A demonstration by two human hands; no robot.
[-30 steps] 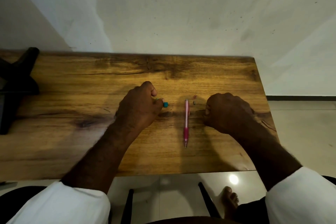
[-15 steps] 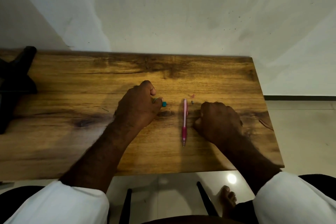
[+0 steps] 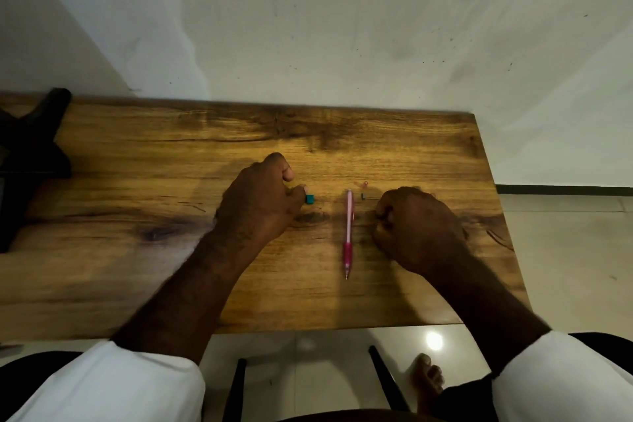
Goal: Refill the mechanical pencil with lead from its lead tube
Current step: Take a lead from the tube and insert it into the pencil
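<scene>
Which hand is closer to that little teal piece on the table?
The left hand: its fingertips are right against the teal piece. The right hand rests curled on the far side of the pink pencil, well away from it.

The pink mechanical pencil [image 3: 348, 233] lay flat just right of the frame's centre, tip pointing toward the lower edge. Left of its upper end, the lead tube's teal end [image 3: 309, 199] poked out from a closed fist; the rest was hidden.

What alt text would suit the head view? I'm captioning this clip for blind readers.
A pink pencil lies untouched on a wooden table between two fists resting on the wood. The left hand has a small teal piece at its fingertips; the right hand is curled shut beside the pencil.
</scene>
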